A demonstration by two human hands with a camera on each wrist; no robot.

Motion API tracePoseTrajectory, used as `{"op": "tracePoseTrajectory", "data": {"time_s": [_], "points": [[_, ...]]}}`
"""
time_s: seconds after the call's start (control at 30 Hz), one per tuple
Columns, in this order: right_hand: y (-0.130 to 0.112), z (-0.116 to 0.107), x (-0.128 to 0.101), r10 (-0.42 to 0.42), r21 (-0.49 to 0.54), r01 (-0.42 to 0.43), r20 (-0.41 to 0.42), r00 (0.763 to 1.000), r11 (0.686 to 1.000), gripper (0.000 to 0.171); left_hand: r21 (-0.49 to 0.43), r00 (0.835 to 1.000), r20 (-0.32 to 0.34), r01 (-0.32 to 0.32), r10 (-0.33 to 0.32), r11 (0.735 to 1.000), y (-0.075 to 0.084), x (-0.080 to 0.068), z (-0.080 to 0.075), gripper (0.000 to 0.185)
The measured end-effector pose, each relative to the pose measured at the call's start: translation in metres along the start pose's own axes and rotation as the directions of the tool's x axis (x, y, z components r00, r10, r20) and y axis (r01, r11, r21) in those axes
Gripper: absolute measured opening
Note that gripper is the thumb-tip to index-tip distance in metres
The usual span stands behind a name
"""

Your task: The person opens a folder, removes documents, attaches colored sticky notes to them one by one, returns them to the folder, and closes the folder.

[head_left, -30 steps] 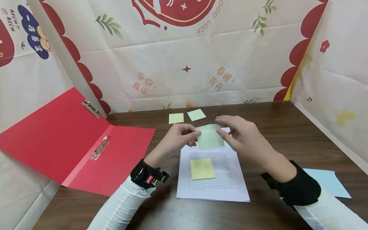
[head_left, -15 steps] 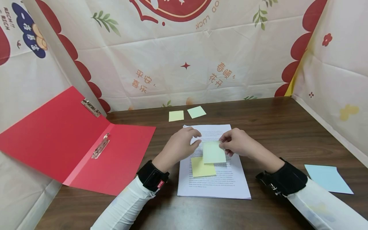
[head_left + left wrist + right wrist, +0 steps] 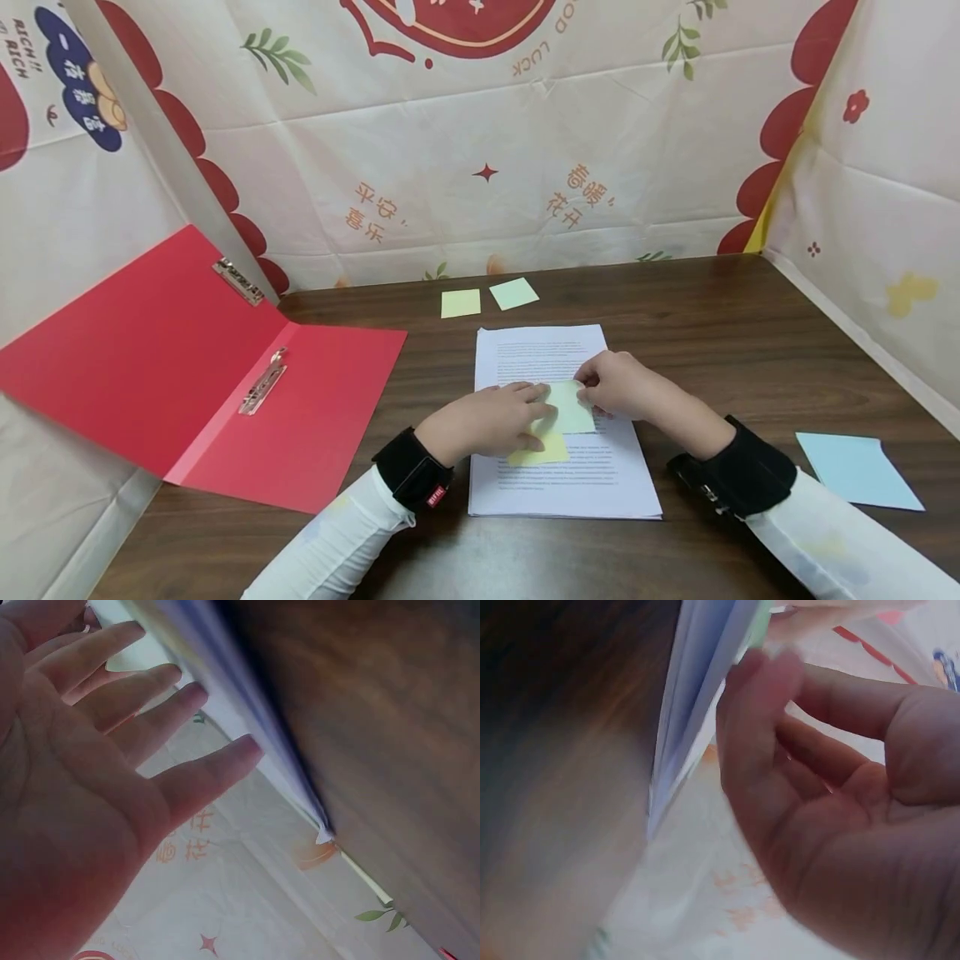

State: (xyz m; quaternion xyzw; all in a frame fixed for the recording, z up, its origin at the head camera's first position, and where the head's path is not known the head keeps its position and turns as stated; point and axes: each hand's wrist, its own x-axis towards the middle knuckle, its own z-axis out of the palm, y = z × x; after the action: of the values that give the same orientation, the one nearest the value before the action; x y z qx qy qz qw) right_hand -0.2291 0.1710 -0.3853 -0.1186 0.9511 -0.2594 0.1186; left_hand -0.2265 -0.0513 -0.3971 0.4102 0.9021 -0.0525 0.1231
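A stack of printed paper (image 3: 555, 492) lies on the table, bearing a yellow sticky note (image 3: 553, 450) and a pale green sticky note (image 3: 572, 410) that overlaps it. My right hand (image 3: 626, 385) pinches the green note at its right edge, thumb against fingertips. My left hand (image 3: 483, 421) reaches over the stack from the left, its fingers spread and fairly straight over the left parts of both notes. In the left wrist view, the left hand's fingers (image 3: 169, 727) extend along the paper. The right wrist view shows the right hand (image 3: 832, 772) with bent fingers at the stack's edge.
An open red folder (image 3: 330, 400) with metal clips stands at the left, one cover leaning on the cloth wall. A small yellow note (image 3: 461, 303) and a small green note (image 3: 514, 293) lie behind the stack. At the right is a light blue sheet (image 3: 858, 469).
The green sticky note has come down toward me onto the paper, over the yellow one. It passed from my left hand's pinch to my right hand's. My left hand has lowered onto the notes.
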Motion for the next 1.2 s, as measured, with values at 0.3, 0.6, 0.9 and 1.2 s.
{"op": "tracePoseTrajectory", "data": {"time_s": [0.3,0.6,0.9,1.2], "points": [[-0.016,0.01,-0.017,-0.279,-0.425,0.29,0.091,0.956,0.857,0.045,0.005,1.0,-0.023,-0.002,0.002,1.0,-0.004,-0.001,0.001,0.061],[-0.015,0.01,-0.026,-0.149,-0.338,0.246,0.29,0.945,0.908,0.066,-0.05,0.999,-0.008,0.039,-0.039,0.998,-0.005,0.001,0.003,0.056],[-0.005,-0.009,-0.03,-0.074,-0.345,0.19,0.324,0.943,0.919,0.069,-0.06,1.0,-0.002,0.028,-0.028,0.998,-0.003,-0.001,-0.003,0.057],[-0.005,-0.011,-0.031,-0.123,-0.374,0.228,0.284,0.951,0.899,0.063,-0.033,0.999,-0.03,0.026,-0.027,0.999,0.005,-0.006,-0.007,0.057]]}}
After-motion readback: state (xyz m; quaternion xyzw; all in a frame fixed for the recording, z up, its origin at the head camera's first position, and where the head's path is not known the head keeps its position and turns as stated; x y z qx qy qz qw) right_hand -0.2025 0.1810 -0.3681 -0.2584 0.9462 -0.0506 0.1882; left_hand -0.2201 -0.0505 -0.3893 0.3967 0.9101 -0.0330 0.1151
